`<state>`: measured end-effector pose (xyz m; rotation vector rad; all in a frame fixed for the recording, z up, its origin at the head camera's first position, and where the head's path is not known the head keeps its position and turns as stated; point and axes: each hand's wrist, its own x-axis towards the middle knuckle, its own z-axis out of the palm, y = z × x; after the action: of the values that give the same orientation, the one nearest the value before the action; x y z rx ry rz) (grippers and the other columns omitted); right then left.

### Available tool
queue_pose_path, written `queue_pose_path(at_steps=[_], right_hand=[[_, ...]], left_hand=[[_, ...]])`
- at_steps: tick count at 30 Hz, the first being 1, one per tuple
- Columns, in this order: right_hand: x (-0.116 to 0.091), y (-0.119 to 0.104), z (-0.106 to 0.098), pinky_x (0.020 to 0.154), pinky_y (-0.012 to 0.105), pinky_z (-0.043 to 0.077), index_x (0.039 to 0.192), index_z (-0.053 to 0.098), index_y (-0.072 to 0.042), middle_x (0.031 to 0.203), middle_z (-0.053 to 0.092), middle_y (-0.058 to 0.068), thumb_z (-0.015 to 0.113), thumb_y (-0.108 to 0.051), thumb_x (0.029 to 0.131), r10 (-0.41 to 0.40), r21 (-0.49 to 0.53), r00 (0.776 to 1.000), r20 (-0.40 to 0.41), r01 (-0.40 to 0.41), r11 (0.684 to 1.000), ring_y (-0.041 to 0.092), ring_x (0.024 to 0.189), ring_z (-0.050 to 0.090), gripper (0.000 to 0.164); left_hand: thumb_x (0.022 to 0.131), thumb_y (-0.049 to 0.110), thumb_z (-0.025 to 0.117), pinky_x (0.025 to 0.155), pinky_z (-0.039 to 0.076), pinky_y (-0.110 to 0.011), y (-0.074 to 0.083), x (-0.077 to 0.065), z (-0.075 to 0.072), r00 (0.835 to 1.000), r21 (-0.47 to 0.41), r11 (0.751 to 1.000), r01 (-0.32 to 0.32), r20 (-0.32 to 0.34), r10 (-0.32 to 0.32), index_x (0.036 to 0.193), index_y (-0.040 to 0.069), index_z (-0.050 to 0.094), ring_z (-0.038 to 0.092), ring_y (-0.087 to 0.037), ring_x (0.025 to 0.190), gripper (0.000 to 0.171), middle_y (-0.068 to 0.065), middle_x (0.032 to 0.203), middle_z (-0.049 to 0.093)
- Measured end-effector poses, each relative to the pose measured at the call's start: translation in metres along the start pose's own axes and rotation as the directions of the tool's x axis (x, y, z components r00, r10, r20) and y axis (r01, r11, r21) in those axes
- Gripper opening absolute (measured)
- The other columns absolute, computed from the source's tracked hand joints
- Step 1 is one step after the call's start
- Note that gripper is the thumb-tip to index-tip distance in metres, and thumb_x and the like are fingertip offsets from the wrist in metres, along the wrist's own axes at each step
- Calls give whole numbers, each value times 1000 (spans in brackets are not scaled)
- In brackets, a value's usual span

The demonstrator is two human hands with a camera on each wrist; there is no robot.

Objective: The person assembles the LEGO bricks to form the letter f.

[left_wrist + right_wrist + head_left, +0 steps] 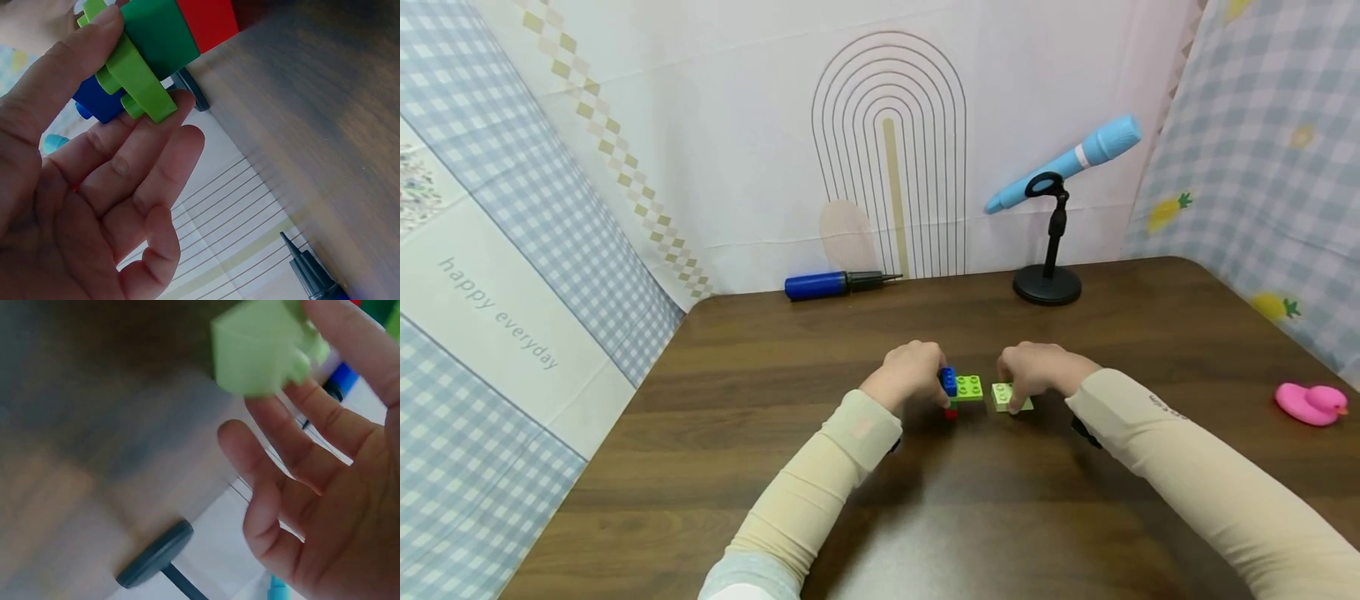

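My left hand (912, 372) pinches a joined group of toy building blocks between thumb and fingertips. In it a blue block (948, 382) sits on a lime green plate (970, 387), which has round studs. Beneath the plate, a dark green block (161, 34) and a red block (209, 22) are stacked, seen in the left wrist view. To the right, my right hand (1039, 367) pinches a pale green studded block (1001, 395), partly covered by the fingers. A small gap separates the pale green block from the lime plate.
A blue hand pump (817, 285) lies at the table's back edge. Behind my right hand stands a black microphone stand (1048, 283), a light blue inflatable microphone (1067, 162) at its clip. At the right is a pink toy duck (1309, 403). Patterned cloth hangs around the wooden table (737, 467).
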<state>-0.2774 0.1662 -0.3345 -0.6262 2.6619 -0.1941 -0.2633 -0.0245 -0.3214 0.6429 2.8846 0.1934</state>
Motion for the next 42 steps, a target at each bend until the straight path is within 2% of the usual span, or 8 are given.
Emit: queue_pose_path(at_steps=[3, 7, 12, 19, 22, 30, 42], right_hand=[[-1, 1, 3, 58, 37, 41, 96, 61, -9, 91, 57, 3, 73, -29, 68, 4, -5, 1000, -30, -4, 1000, 17, 73, 51, 36], [-2, 1, -4, 57, 33, 40, 96, 60, -3, 88, 57, 5, 68, -25, 72, -35, 58, 991, -126, 43, 997, 17, 69, 49, 33], [-2, -3, -16, 58, 29, 41, 98, 59, 1, 81, 54, 5, 65, -19, 72, -103, 133, 965, -242, 138, 981, 16, 66, 47, 33], [-5, -16, -20, 58, 29, 38, 95, 59, -1, 79, 47, 6, 65, -18, 70, -177, 128, 926, -334, 230, 965, 18, 68, 42, 31], [-4, -22, -19, 59, 28, 38, 91, 59, -3, 78, 49, 4, 66, -18, 70, -199, 124, 917, -345, 255, 959, 17, 68, 44, 28], [-6, -35, -19, 58, 27, 42, 92, 58, -5, 77, 55, 0, 67, -18, 71, -226, 162, 921, -318, 287, 944, 13, 65, 49, 26], [-2, -42, -17, 56, 26, 41, 90, 58, -9, 73, 55, -3, 67, -19, 71, -254, 123, 913, -318, 306, 944, 11, 61, 48, 23]], left_hand=[[60, 34, 78, 55, 40, -29, -1, 0, 1, 1000, -2, 1000, -4, 4, 4, 75, 19, 64, 50, -9, 67, 25, 10, 68, 55], [60, 35, 78, 55, 40, -29, -1, 1, 2, 1000, -4, 1000, -1, 7, 1, 76, 19, 64, 50, -9, 66, 27, 10, 68, 55], [59, 36, 79, 54, 40, -29, -2, 2, 1, 1000, -11, 1000, 7, 6, -7, 76, 18, 63, 50, -9, 65, 29, 9, 68, 55], [59, 36, 79, 53, 40, -29, -3, 2, 1, 1000, -12, 1000, 5, 8, -5, 74, 18, 62, 50, -10, 65, 29, 8, 68, 55], [59, 36, 79, 53, 40, -29, -3, 2, 1, 1000, -14, 1000, 4, 12, -4, 74, 18, 62, 50, -10, 64, 29, 8, 67, 55], [61, 35, 78, 52, 40, -28, -3, 2, 1, 1000, -27, 1000, 14, 19, -14, 77, 16, 62, 50, -11, 63, 30, 7, 67, 55], [59, 36, 79, 53, 40, -29, -3, 1, 0, 1000, -25, 999, 26, 10, -26, 80, 17, 62, 50, -10, 64, 33, 7, 68, 54]])
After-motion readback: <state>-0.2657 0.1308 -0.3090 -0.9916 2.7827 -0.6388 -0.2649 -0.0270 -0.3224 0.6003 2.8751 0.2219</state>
